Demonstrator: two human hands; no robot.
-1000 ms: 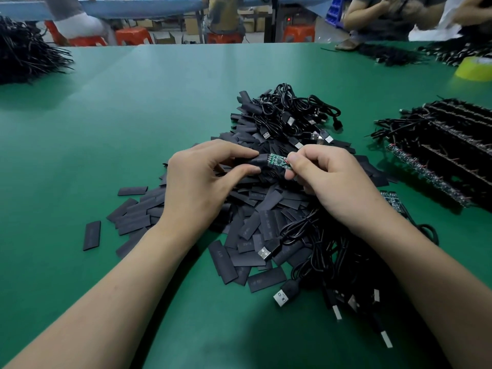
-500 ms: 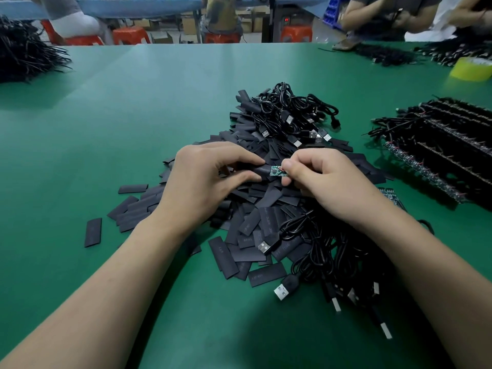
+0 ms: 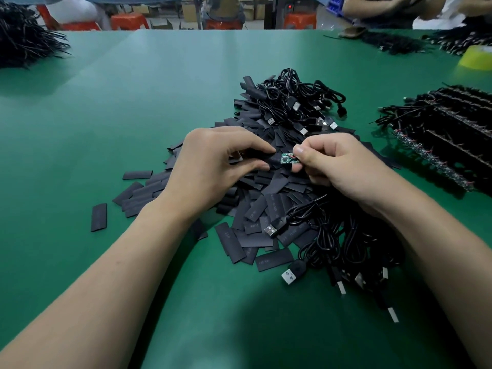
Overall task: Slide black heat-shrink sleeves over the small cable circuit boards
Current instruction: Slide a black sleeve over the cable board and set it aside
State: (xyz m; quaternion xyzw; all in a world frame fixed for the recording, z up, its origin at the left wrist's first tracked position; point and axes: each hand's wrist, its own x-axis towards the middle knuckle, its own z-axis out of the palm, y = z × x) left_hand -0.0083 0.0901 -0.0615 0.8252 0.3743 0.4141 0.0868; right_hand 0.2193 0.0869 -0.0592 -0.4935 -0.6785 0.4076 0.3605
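Over a heap of flat black heat-shrink sleeves [image 3: 255, 209], my left hand [image 3: 213, 166] pinches one black sleeve [image 3: 273, 159] between thumb and forefinger. My right hand [image 3: 340, 166] pinches the right end of a small green circuit board [image 3: 287, 159]. The board's left end sits in the mouth of the sleeve, and most of the green board still shows between my hands. Its cable is hidden under my right hand. Black USB cables [image 3: 332, 235] lie tangled under my right wrist.
A second tangle of USB cables [image 3: 298, 102] lies behind the heap. Rows of cables with boards [image 3: 447, 137] fill the right side. A black wire bundle [image 3: 21, 41] sits far left, yellow tape [image 3: 476, 58] far right. Other people sit across the green table [image 3: 106, 115].
Both hands have stayed together above the heap. The sleeve has slid a little over the board's left end, and the pinched pair has dropped slightly toward the pile.
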